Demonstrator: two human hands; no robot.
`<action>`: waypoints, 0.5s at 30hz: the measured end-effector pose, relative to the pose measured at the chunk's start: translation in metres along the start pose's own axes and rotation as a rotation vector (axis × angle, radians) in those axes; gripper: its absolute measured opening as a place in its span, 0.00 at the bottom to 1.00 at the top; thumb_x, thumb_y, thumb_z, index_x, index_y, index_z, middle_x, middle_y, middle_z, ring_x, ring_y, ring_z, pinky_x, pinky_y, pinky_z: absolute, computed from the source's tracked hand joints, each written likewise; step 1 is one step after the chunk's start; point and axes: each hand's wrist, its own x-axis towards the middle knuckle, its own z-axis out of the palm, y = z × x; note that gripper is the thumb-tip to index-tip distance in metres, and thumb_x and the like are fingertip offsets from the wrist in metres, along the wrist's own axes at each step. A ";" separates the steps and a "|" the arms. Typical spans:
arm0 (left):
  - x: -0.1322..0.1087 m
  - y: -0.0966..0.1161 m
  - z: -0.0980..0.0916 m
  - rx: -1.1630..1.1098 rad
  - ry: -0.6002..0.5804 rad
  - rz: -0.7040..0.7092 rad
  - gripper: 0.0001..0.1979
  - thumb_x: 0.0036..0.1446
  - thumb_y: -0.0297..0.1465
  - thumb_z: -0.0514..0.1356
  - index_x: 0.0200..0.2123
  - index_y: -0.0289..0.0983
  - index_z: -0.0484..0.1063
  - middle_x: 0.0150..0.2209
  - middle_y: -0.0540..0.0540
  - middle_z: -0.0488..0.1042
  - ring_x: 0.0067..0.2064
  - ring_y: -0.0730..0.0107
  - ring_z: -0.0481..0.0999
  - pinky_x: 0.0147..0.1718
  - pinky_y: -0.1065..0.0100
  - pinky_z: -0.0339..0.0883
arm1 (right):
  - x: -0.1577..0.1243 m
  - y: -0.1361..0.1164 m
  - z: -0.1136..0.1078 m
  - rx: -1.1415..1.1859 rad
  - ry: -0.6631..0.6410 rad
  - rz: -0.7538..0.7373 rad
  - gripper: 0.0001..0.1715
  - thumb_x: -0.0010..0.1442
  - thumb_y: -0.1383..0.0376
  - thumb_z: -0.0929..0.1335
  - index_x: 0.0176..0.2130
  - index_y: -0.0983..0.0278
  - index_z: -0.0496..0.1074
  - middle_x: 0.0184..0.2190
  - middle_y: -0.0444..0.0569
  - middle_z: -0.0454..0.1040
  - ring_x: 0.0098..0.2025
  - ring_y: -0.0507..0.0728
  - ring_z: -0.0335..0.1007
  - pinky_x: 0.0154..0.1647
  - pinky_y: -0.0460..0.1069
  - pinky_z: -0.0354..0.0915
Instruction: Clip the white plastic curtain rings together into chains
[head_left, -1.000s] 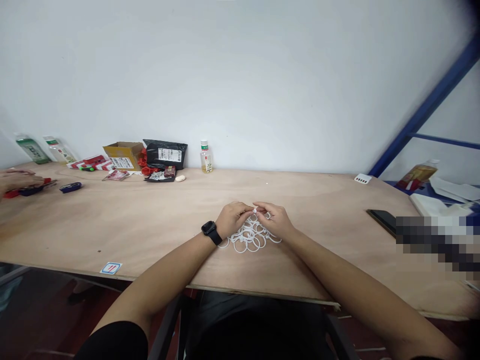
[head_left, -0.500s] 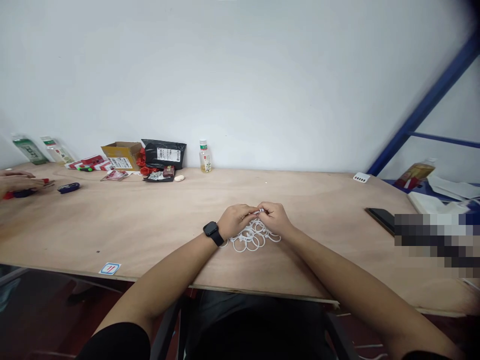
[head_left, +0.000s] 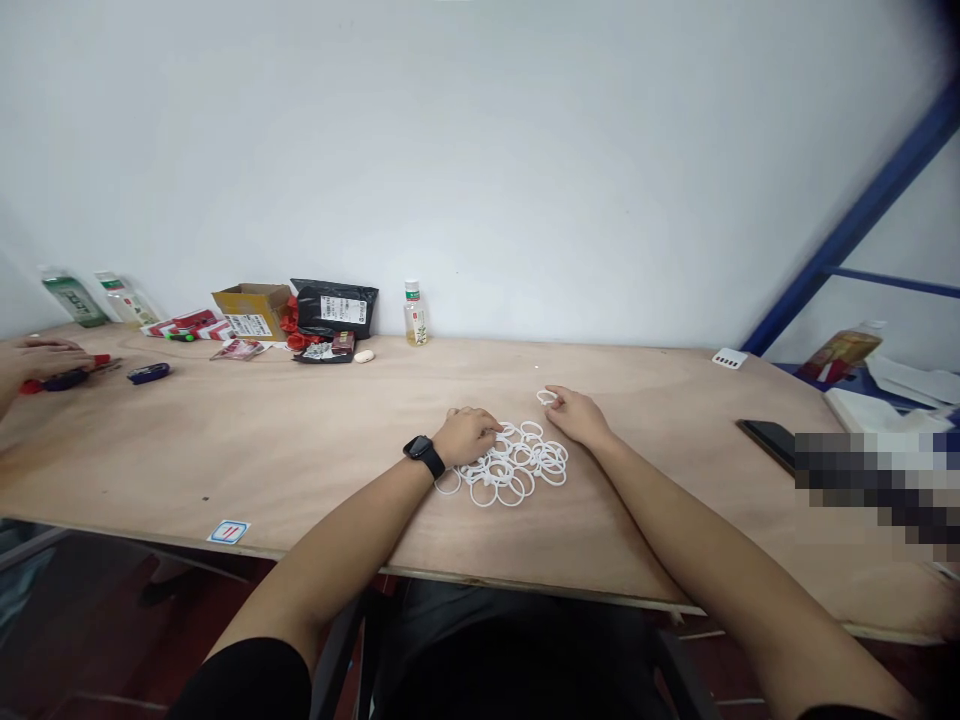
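Observation:
A loose pile of thin white rings (head_left: 511, 489), each with a small knob on its band, lies on the wooden table in front of me. My right hand (head_left: 579, 413) is beyond the pile's right side, with one white ring (head_left: 546, 397) pinched between thumb and fingertips. On the pile's left edge rests my left hand (head_left: 468, 436), its fingers curled in and closed on the edge of a ring. Its palm hides some rings beneath. A black watch (head_left: 424, 453) is around my left wrist.
Along the wall stand a bottle (head_left: 415, 315), a black parcel (head_left: 336, 307) and an open carton (head_left: 253, 312). A phone (head_left: 766, 444) lies at right, near a white power strip (head_left: 729, 358). Another person's hand (head_left: 46, 356) is at far left, beside a dark blue object (head_left: 148, 373).
My hands were together over the pile and have moved apart. The right one has gone right and away from me with a ring; the left stays on the pile, which is now more visible.

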 end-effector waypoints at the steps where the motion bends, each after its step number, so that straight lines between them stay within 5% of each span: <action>1: 0.000 0.002 -0.001 0.003 -0.011 -0.011 0.14 0.55 0.28 0.55 0.40 0.44 0.79 0.44 0.48 0.78 0.47 0.61 0.74 0.50 0.58 0.61 | -0.001 -0.002 -0.001 -0.031 -0.022 -0.002 0.26 0.49 0.69 0.68 0.49 0.63 0.75 0.31 0.47 0.78 0.30 0.54 0.70 0.33 0.47 0.63; 9: -0.001 0.005 -0.008 -0.035 0.012 -0.072 0.08 0.57 0.31 0.57 0.34 0.41 0.78 0.36 0.49 0.80 0.42 0.62 0.75 0.49 0.58 0.59 | -0.026 -0.057 -0.002 0.165 -0.016 -0.288 0.15 0.56 0.64 0.67 0.44 0.63 0.77 0.33 0.48 0.75 0.30 0.54 0.68 0.35 0.49 0.65; 15: -0.002 0.014 -0.014 -0.222 0.129 0.053 0.11 0.64 0.31 0.51 0.40 0.39 0.73 0.38 0.48 0.78 0.41 0.68 0.75 0.45 0.65 0.65 | -0.039 -0.083 -0.004 0.213 -0.009 -0.481 0.11 0.60 0.64 0.67 0.43 0.60 0.76 0.40 0.51 0.75 0.35 0.54 0.70 0.37 0.49 0.66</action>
